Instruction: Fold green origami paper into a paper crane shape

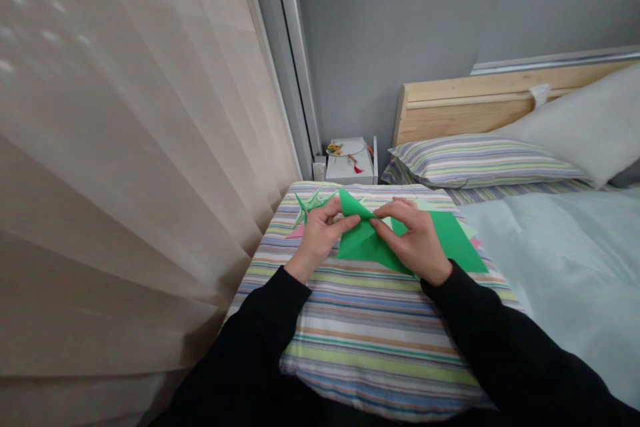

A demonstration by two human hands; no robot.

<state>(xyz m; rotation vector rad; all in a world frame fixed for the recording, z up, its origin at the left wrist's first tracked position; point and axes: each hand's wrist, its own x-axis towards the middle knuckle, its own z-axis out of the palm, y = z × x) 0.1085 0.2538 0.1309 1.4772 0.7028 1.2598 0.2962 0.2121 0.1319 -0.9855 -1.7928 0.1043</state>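
You're sitting at a narrow bed in a small room, with a sheer beige curtain (125,113) filling your left side and a grey wall (380,47) ahead. At the far end stand a pine headboard (480,100), a striped pillow (480,160) and a grey pillow (565,127), and a pale blue sheet (565,280) covers the right. Nearer the wall, a white box (350,170) holds a small tangle of colourful items (too small to name, apart from a red tassel (357,169)).

Your work sits on a striped bedspread (370,340), at the middle of the bed and well forward of your black sleeves (265,307). There, a folded green paper (363,243) lies between your hands, already creased into angled flaps with one point rising toward the far side. Your left hand (317,237) and right hand (415,237) nearly meet over it: the fingers of each are curled and closed on the paper, pinching its upper edges from either side — neither hand is open. More folding shows to the far left, in a spiky green paper figure (313,207) beside a pink paper corner (295,232). To the right, a green sheet (450,240) lies flat, with no crease that you can make out — unfolded, as far as this view shows.
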